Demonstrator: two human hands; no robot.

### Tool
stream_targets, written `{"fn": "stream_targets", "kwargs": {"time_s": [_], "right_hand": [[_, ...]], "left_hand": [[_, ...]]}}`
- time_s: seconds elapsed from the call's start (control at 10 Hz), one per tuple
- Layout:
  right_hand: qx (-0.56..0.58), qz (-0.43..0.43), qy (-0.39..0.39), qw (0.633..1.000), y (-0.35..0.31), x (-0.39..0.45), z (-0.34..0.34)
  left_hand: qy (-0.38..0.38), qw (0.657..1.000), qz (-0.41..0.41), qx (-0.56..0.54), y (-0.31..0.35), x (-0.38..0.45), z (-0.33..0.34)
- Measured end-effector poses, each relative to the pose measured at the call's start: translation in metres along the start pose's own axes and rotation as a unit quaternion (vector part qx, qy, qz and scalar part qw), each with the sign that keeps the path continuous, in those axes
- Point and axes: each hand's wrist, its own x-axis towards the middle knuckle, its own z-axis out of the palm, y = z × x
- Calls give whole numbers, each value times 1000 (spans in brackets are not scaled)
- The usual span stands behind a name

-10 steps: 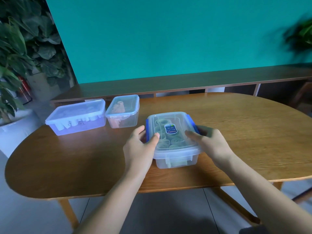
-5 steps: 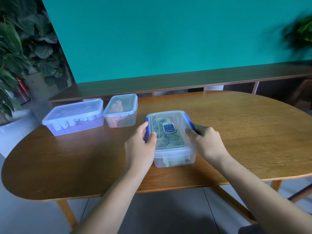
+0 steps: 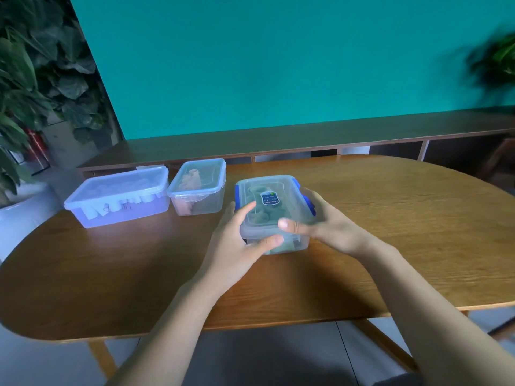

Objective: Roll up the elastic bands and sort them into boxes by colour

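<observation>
Near the centre of the frame, a clear box with blue clips (image 3: 271, 210) is gripped from both sides on the wooden desk (image 3: 390, 232). The left hand (image 3: 237, 243) is curled around its near left corner, thumb across the front wall; the right hand (image 3: 326, 227) is wrapped round the right side, thumb laid over the lid. Rolled greenish bands (image 3: 257, 211) are seen through the lid (somewhat blurred). At left of centre a small clear box (image 3: 199, 186) of pinkish rolls and a larger bluish box (image 3: 119, 196) are set side by side, lids on.
</observation>
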Motion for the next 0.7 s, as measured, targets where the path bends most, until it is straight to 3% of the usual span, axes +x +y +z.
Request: {"fn": "stream_targets", "kwargs": {"time_s": [0.2, 0.5, 0.7], "right_hand": [[-171, -16, 49, 984, 5, -9, -14], [-228, 28, 178, 957, 9, 24, 7], [-377, 98, 262, 883, 16, 47, 43]], "left_hand": [[34, 997, 20, 63, -4, -2, -3], [133, 976, -40, 169, -18, 24, 1], [178, 978, -81, 70, -29, 43, 3]]}}
